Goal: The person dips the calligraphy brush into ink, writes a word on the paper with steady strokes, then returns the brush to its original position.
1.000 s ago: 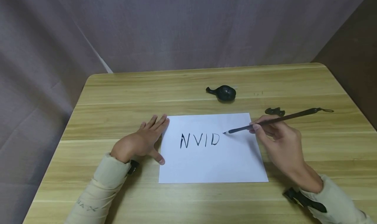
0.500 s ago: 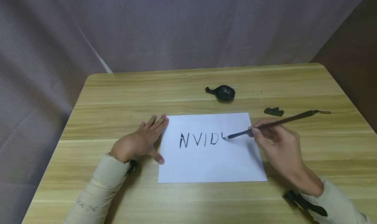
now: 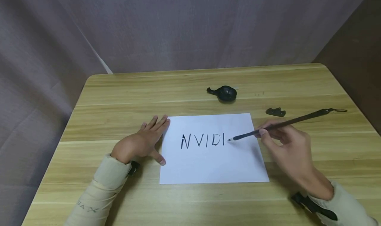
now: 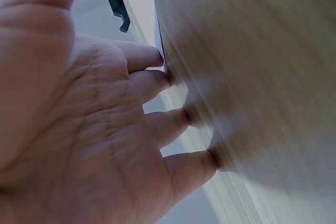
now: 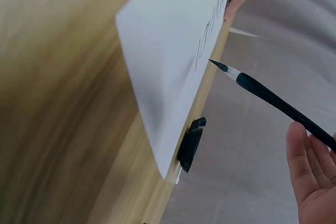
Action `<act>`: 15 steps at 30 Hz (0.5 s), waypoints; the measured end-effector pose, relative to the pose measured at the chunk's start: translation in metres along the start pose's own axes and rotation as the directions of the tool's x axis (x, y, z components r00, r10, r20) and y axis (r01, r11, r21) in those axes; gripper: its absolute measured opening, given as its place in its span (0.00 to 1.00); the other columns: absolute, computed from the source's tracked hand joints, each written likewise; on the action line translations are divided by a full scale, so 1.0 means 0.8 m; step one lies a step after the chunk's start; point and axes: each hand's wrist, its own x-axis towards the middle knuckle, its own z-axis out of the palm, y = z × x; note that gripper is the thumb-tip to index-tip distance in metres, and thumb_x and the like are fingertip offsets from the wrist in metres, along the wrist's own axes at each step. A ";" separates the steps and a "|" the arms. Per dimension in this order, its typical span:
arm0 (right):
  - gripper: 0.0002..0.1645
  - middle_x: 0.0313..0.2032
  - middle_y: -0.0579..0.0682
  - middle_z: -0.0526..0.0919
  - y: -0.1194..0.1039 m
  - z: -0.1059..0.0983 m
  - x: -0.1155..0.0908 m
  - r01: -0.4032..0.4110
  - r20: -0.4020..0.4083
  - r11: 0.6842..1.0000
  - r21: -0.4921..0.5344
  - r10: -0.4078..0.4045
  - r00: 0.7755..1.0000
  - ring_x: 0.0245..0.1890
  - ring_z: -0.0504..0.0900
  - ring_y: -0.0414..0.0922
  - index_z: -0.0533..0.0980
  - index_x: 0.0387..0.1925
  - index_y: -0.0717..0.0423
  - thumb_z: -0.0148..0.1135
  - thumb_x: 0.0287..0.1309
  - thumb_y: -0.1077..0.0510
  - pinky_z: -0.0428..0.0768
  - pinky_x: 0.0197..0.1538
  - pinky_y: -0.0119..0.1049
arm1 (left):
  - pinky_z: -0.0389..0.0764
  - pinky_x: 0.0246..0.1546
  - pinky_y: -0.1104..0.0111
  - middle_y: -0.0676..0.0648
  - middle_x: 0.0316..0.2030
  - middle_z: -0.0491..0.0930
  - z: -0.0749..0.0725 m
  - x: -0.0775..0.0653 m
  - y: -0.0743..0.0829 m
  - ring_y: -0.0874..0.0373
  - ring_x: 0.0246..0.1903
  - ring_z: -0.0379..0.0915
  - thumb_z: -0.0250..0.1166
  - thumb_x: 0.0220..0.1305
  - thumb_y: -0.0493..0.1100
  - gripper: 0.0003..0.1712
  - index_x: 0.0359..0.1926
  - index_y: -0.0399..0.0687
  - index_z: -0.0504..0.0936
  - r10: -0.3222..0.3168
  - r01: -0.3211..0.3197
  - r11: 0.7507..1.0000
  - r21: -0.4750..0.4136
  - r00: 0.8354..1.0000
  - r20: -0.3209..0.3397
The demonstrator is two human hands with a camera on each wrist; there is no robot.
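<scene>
A white sheet of paper (image 3: 214,166) lies on the wooden table, with the black letters "NVID" and a further upright stroke (image 3: 224,139) across it. My right hand (image 3: 290,150) pinches a dark calligraphy brush (image 3: 285,123) between thumb and fingers, its looped end slanting up to the right. The brush's dark tip (image 5: 217,65) shows apart from the paper in the right wrist view, just right of the last stroke in the head view. Spread at the sheet's left edge, my left hand (image 3: 140,143) rests its fingertips and thumb there; its palm shows in the left wrist view.
Behind the paper sits a black rounded thing with a narrow neck (image 3: 227,93). A small dark jagged-edged piece (image 3: 275,112) lies beyond the sheet's upper right corner. Grey cloth (image 3: 190,27) hangs behind the wooden table (image 3: 125,97).
The brush has drawn an upright stroke downward to the right of the D, then lifted and shifted slightly right with my right hand. My left hand stays in place.
</scene>
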 end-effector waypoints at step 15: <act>0.13 0.40 0.34 0.86 0.024 -0.003 0.011 -0.085 -0.039 0.994 -0.070 0.082 0.996 0.40 0.88 0.26 0.81 0.44 0.75 0.64 0.57 0.83 0.83 0.46 0.20 | 0.34 0.79 0.36 0.43 0.85 0.26 0.000 0.001 -0.002 0.38 0.82 0.19 0.87 0.44 0.58 0.85 0.85 0.43 0.34 0.004 -0.004 1.000 0.005 1.000 -0.002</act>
